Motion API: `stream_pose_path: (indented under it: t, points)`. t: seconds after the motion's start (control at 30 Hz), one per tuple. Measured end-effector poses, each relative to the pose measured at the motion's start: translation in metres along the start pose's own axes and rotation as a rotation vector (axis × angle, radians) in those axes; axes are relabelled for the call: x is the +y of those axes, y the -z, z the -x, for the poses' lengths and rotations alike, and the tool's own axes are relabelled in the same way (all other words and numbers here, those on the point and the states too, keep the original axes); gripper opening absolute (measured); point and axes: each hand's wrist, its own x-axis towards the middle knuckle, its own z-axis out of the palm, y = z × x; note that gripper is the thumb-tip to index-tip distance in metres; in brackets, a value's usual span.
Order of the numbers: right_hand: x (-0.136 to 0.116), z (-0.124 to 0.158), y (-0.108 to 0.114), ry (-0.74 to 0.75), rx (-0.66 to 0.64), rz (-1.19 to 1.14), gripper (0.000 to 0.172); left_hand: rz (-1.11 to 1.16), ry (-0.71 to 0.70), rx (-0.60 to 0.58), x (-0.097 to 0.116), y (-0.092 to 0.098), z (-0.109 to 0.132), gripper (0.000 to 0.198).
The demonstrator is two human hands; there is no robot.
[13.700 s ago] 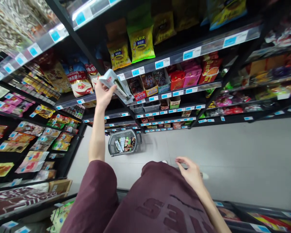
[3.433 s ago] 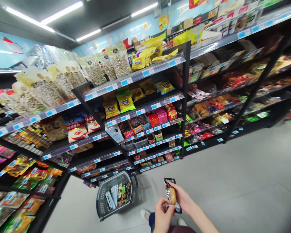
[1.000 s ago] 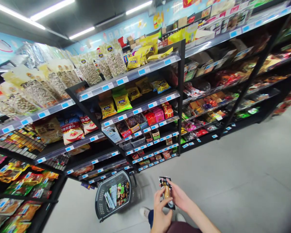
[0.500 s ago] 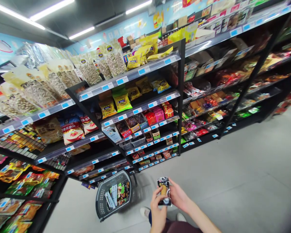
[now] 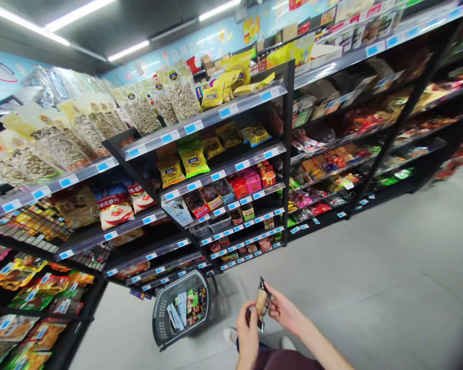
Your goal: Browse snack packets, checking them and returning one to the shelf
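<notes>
Between my two hands, in front of my body at the bottom middle, is a small snack packet (image 5: pixel 261 300) with a black wrapper and a tan-brown middle. My left hand (image 5: pixel 247 325) is closed on its lower left side. On its right edge, the fingers of my right hand (image 5: pixel 280 307) are closed too. The packet stands tilted, and its print is too small to read. To the left on the floor, apart from my hands, a grey shopping basket (image 5: pixel 160 324) holds several packets, some pale blue and white.
Black store shelves (image 5: pixel 224 198) with price tags run across the view, stocked with bagged seeds (image 5: pixel 183 92), yellow snack bags (image 5: pixel 195 162) and small boxes (image 5: pixel 268 174). Another rack (image 5: pixel 34 303) stands at left. Grey floor (image 5: pixel 370 288) stretches to the right; my shoes are below.
The packet has turned from facing me broadly to a narrower, tilted view. My left hand has shifted slightly left and down. The basket and shelves stay where they were.
</notes>
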Motion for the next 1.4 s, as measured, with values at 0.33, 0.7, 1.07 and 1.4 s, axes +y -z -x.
stream_pose_path:
  t: [0.33, 0.7, 1.07, 1.4]
  points:
    - [-0.003, 0.001, 0.002, 0.017, 0.007, 0.024, 0.025, 0.059, 0.046, 0.013, -0.016, -0.005, 0.003, 0.042]
    - [-0.013, 0.001, -0.003, 0.02, -0.03, -0.012, 0.017, 0.003, 0.025, -0.06, -0.001, -0.005, -0.001, 0.035]
    - [-0.023, 0.004, 0.001, 0.029, 0.01, -0.025, 0.022, -0.031, 0.017, -0.113, -0.004, -0.011, -0.005, 0.031]
    - [-0.03, 0.006, 0.007, 0.054, -0.007, -0.044, 0.021, -0.002, 0.031, -0.144, -0.004, -0.019, -0.009, 0.029]
